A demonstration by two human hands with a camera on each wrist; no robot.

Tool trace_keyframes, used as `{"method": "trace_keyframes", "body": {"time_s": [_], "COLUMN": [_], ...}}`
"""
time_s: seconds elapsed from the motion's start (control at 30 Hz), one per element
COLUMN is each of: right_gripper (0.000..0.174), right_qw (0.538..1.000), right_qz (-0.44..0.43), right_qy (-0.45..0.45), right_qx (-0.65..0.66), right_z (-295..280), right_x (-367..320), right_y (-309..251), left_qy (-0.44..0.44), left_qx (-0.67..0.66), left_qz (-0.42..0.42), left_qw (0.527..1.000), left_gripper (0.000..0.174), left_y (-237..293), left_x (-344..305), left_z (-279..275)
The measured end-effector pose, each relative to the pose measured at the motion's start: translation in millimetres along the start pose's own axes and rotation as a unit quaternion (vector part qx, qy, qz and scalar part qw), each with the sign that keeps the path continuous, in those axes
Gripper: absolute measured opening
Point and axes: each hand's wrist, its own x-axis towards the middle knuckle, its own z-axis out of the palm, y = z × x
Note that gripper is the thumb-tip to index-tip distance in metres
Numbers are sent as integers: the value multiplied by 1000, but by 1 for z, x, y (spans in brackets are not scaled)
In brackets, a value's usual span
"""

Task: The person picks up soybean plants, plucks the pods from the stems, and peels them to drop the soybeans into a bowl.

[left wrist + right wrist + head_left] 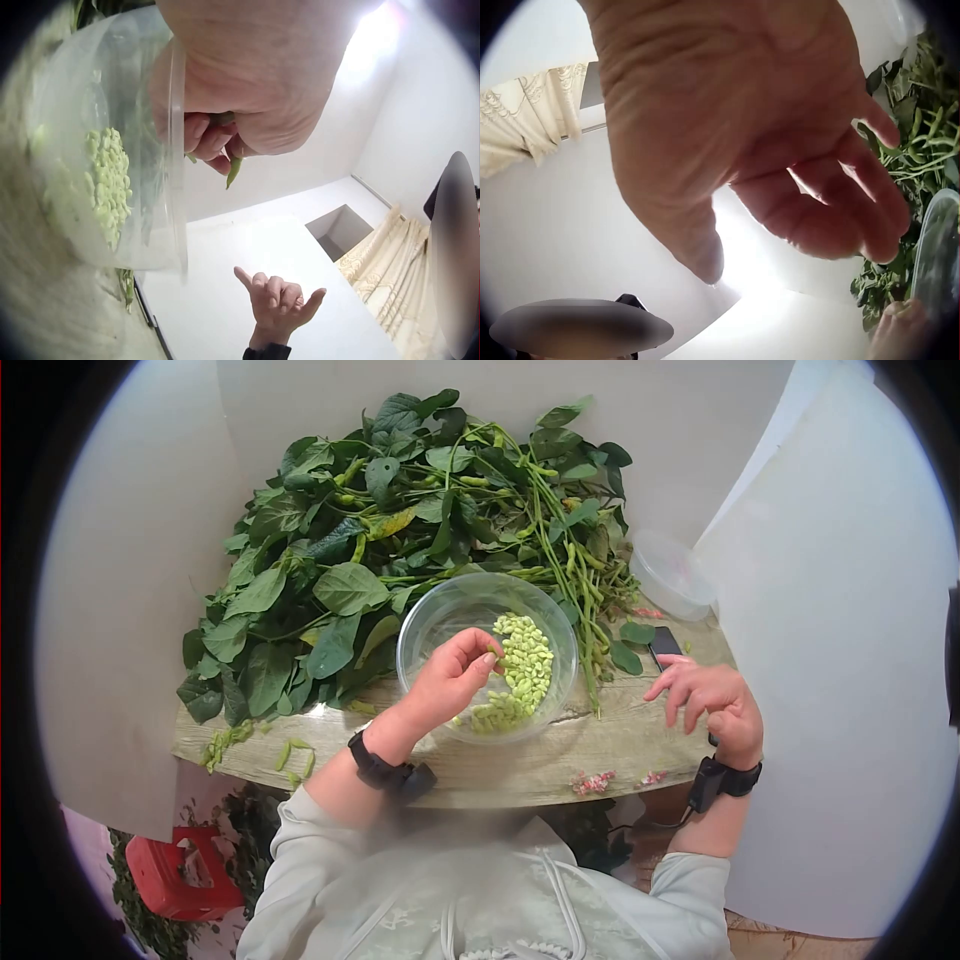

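My left hand [455, 678] is over the clear bowl [415, 705], pinching a green pod [234, 172] between thumb and fingers. Pale green beans [528, 660] lie along the right side and bottom of that bowl. In the left wrist view the pod's tip sticks out below the curled fingers. My right hand [712, 703] hangs in the air right of the bowl, above the table's right side. Its fingers are loosely bent, the thumb stands apart, and nothing is held, as the right wrist view also shows.
A large heap of leafy bean plants [350, 588] covers the back of the wooden table [480, 780]. An empty clear container [670, 575] and a dark phone [664, 646] are at the right. Loose pods [283, 756] lie front left; a red stool [185, 875] stands below.
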Motion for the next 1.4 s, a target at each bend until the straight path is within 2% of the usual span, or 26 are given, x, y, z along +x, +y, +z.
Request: {"method": "trace_keyframes", "body": {"time_s": [0.13,0.2,0.37,0.43,0.47,0.5,0.57,0.6,0.67,0.7,0.77,0.8,0.83,0.87,0.9,0.97,1.0,1.07,1.17,1.2,1.3,1.33,1.4], "right_gripper": [24,15,19,17,21,21,24,24,27,27,26,26,23,21,21,21,21,26,25,20,16,16,12], "right_qw": [993,971,950,961,956,956,889,888,844,843,831,830,892,935,935,963,964,921,899,885,884,885,896], "right_qz": [69,107,144,126,146,146,281,281,340,341,287,287,227,160,159,78,76,-32,-32,-47,-65,-72,-108], "right_qy": [10,96,67,-53,-107,-107,-307,-308,-390,-390,-383,-383,-265,-142,-143,51,51,89,58,70,63,60,85], "right_qx": [-97,-193,-269,-240,-230,-229,-192,-192,-143,-145,-284,-285,-286,-281,-281,-252,-251,-378,-432,-457,-458,-457,-423], "right_z": [3,21,65,79,82,82,82,80,74,72,68,66,66,66,70,89,97,111,132,136,136,136,135], "right_x": [3,16,27,14,4,-3,-12,-9,-2,-1,5,9,14,19,29,55,66,84,101,107,111,113,113], "right_y": [-4,3,32,48,54,53,52,44,23,23,25,29,35,40,37,29,31,38,55,62,73,75,78], "left_qy": [-1,3,-1,-2,-2,0,2,2,5,7,7,6,7,5,3,7,9,16,36,48,64,74,80], "left_qx": [-7,-3,9,20,21,21,30,39,32,26,14,4,3,0,-2,-4,-7,-12,-27,-39,-47,-10,-3], "left_qz": [3,-11,-13,-23,-24,-24,-21,-18,-15,-12,-12,-13,-12,-9,-7,-6,-8,-12,-19,-23,-47,-40,-52], "left_qw": [1000,1000,1000,1000,1000,1000,999,999,999,1000,1000,1000,1000,1000,1000,1000,1000,1000,999,998,996,996,995], "left_gripper": [13,14,12,12,11,11,11,11,11,10,10,10,10,10,11,11,11,10,7,6,8,13,14], "left_y": [1,2,4,5,4,5,6,7,5,4,3,3,3,3,3,4,5,6,2,1,0,-1,0], "left_x": [0,0,-2,-1,-1,-2,-2,-1,-1,-1,-1,0,0,0,0,0,0,0,1,1,1,1,2], "left_z": [1,0,1,1,1,0,1,1,1,2,1,1,1,1,1,2,3,3,1,-1,-7,-8,-7]}}
